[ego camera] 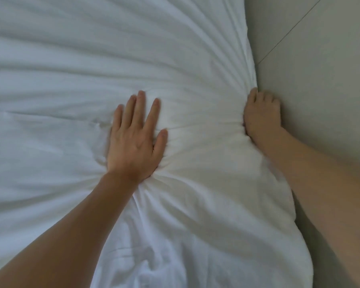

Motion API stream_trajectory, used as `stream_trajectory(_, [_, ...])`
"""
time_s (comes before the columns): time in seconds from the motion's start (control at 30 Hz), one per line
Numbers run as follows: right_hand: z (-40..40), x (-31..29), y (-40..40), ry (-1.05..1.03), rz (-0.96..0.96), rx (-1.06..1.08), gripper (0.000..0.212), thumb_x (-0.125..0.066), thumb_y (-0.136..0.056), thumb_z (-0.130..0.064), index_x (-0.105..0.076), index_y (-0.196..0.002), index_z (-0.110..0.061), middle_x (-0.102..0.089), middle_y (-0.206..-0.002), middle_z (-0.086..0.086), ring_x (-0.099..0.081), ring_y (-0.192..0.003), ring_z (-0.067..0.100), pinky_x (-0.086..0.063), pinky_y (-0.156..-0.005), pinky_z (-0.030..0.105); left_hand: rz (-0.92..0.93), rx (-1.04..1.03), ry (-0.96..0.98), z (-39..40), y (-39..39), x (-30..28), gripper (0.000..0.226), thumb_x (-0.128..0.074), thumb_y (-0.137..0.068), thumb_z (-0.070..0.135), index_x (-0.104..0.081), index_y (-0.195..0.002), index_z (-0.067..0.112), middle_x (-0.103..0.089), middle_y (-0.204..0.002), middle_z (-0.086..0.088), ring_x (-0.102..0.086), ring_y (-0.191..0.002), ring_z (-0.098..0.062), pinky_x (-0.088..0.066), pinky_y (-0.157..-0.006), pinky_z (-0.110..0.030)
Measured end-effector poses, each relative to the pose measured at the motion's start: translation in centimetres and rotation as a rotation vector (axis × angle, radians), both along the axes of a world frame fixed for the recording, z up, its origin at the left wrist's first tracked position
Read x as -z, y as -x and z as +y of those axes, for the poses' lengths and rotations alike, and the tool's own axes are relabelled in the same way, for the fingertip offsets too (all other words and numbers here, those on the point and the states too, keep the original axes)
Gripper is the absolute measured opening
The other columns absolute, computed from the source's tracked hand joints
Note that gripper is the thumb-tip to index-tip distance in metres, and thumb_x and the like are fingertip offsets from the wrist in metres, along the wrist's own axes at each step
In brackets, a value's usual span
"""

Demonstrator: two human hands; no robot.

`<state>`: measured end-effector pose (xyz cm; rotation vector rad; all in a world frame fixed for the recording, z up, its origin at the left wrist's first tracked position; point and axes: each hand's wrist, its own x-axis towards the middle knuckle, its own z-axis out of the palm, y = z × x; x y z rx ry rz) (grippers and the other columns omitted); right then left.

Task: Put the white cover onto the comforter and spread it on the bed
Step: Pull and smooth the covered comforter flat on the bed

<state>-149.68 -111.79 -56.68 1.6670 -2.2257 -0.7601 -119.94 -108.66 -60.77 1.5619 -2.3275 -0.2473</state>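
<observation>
Right hand [261,113] is gripping the white cover's [92,59] edge at frame right, left hand [134,136] pressing flat just beside it.

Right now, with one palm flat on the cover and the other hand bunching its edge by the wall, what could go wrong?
1. The left hand pins the white cover while the right hand grips its edge; pulling could deepen the creases fanning from that grip.
2. The right hand sits tight against the wall, so knuckles may scrape.
3. The comforter inside is hidden; it might bunch unseen.
</observation>
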Motion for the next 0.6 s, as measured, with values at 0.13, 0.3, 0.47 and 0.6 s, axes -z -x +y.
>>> stream_trajectory(0.13, [0.5, -1.2, -0.8, 0.130, -0.305, 0.203, 0.061, -0.045, -0.095, -0.009, -0.020, -0.151, -0.005, -0.021, -0.151, 0.027, -0.026, -0.137, 0.040, -0.028, -0.108, 0.046, 0.017, -0.003, 0.013, 0.0, 0.1, 0.7, 0.064, -0.021, -0.098, 0.048, -0.025, -0.153, 0.015, -0.018, -0.159, -0.018, -0.016, -0.147, -0.033, -0.010, -0.120, -0.047])
stream_trajectory(0.3, [5.4, -6.6, -14.5, 0.530, -0.767, 0.016, 0.065, -0.047, -0.096, -0.028, -0.019, -0.154, -0.020, -0.011, -0.161, 0.009, -0.007, -0.148, 0.025, -0.011, -0.119, 0.038, 0.071, 0.020, -0.043, -0.7, 0.6, 1.9, 0.066, -0.021, -0.097, 0.051, -0.021, -0.154, 0.016, -0.017, -0.160, -0.018, -0.016, -0.147, -0.034, -0.011, -0.119, -0.052])
stream_trajectory(0.47, [19.8, 1.6, -21.6, 0.246, -0.764, 0.052, 0.062, -0.039, -0.090, -0.061, -0.036, -0.146, -0.036, -0.021, -0.160, 0.009, -0.016, -0.147, 0.028, -0.015, -0.115, 0.060, -0.027, -0.039, -0.022, 0.1, 0.5, 1.1, 0.062, -0.023, -0.100, 0.046, -0.018, -0.154, 0.016, -0.014, -0.160, -0.018, -0.013, -0.148, -0.032, -0.007, -0.121, -0.047])
stream_trajectory(0.6, [20.5, 2.5, -17.0, 0.252, -0.757, 0.209, 0.075, -0.017, -0.087, -0.067, -0.016, -0.153, -0.032, -0.006, -0.162, 0.005, -0.003, -0.149, 0.024, 0.002, -0.117, 0.051, -0.072, -0.091, -0.010, 2.7, 0.5, -0.5, 0.064, -0.020, -0.101, 0.045, -0.021, -0.153, 0.008, -0.019, -0.158, -0.021, -0.019, -0.146, -0.035, -0.010, -0.119, -0.047])
